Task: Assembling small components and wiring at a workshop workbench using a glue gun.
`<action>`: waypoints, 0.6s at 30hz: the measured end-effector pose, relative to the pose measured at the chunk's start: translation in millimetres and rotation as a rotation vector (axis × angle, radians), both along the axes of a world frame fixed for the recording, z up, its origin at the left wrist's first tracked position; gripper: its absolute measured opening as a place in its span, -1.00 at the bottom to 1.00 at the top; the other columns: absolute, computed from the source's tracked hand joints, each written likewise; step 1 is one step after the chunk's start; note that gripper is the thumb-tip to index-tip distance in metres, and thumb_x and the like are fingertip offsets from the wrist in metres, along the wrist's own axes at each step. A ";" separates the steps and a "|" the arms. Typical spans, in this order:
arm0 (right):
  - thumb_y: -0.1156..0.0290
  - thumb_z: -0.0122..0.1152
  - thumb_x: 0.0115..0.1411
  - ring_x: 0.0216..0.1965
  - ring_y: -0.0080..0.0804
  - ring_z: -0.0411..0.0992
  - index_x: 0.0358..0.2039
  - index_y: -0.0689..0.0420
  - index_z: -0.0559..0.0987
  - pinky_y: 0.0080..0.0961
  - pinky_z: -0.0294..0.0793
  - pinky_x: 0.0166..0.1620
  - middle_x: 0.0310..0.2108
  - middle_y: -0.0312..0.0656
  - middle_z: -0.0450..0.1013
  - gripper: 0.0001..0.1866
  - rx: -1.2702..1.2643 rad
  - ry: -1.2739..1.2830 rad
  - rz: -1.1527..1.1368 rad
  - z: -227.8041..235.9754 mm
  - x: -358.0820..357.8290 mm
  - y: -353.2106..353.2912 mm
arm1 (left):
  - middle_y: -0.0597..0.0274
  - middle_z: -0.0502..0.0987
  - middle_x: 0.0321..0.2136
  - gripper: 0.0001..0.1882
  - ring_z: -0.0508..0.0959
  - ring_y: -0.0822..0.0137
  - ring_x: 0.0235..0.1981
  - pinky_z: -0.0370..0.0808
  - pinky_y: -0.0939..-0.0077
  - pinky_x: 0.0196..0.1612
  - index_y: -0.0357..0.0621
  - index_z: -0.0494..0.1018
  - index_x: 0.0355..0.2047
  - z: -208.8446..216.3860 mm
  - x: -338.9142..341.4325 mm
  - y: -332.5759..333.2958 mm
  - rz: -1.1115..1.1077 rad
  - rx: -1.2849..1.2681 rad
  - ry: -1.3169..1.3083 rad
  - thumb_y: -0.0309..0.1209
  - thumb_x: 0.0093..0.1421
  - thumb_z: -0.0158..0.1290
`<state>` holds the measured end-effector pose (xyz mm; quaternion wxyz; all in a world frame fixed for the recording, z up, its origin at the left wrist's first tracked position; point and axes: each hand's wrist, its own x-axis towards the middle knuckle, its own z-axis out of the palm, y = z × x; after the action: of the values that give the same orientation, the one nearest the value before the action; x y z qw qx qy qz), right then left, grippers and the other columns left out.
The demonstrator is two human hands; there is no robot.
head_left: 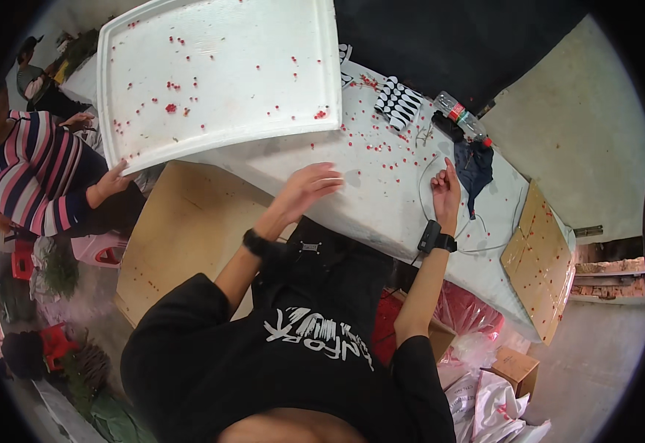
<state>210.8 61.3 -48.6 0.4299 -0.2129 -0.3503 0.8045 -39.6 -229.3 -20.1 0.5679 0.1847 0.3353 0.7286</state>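
Note:
My left hand is held over the near edge of the white table, fingers stretched out and nothing visible in them. Farther right, my right hand is raised above the table with its index finger extended and the other fingers partly bent; I see nothing held in it. Small red berries lie scattered on the white tabletop between and beyond my hands. At the back left, a co-worker's hand grips the corner of a large white tray with more red berries on it.
Beyond my right hand lie a black-and-white patterned cloth, a plastic bottle and dark blue fabric. A cardboard sheet covers the table's right end. Brown board stands at left. Bags and a carton sit below right.

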 end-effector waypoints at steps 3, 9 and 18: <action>0.37 0.06 0.33 -0.47 -0.64 0.21 0.13 0.24 0.38 -0.61 0.27 -0.28 -0.49 -0.36 0.30 -0.61 -0.004 0.029 0.013 -3.5 -0.4 -0.3 | -0.14 0.37 0.08 -0.51 0.38 0.04 0.15 0.27 0.21 0.30 -0.34 0.23 0.16 -6.4 -25.6 -33.9 0.325 -0.045 -0.160 -0.26 0.34 -0.08; 0.37 0.05 0.34 -0.48 -0.65 0.20 0.10 0.22 0.40 -0.62 0.27 -0.28 -0.50 -0.37 0.30 -0.64 -0.012 0.012 -0.001 0.3 4.0 -3.2 | 0.00 0.39 0.05 -0.49 0.41 0.10 0.11 0.35 0.07 0.22 -0.24 0.22 0.14 19.6 -67.7 -37.3 0.598 0.052 -0.119 -0.29 0.26 0.07; 0.34 0.07 0.33 -0.51 -0.66 0.17 0.06 0.20 0.42 -0.63 0.24 -0.31 -0.53 -0.40 0.26 -0.66 -0.007 0.012 0.019 7.5 -8.7 -13.7 | 0.07 0.39 0.00 -0.54 0.44 0.10 0.06 0.45 0.00 0.15 -0.26 0.24 0.09 56.8 -42.3 -17.4 0.639 0.138 0.012 -0.45 0.21 0.09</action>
<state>202.1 47.5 -41.1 0.4239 -0.2061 -0.3468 0.8109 -81.8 -246.6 36.7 0.2948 0.1127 0.3296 0.8898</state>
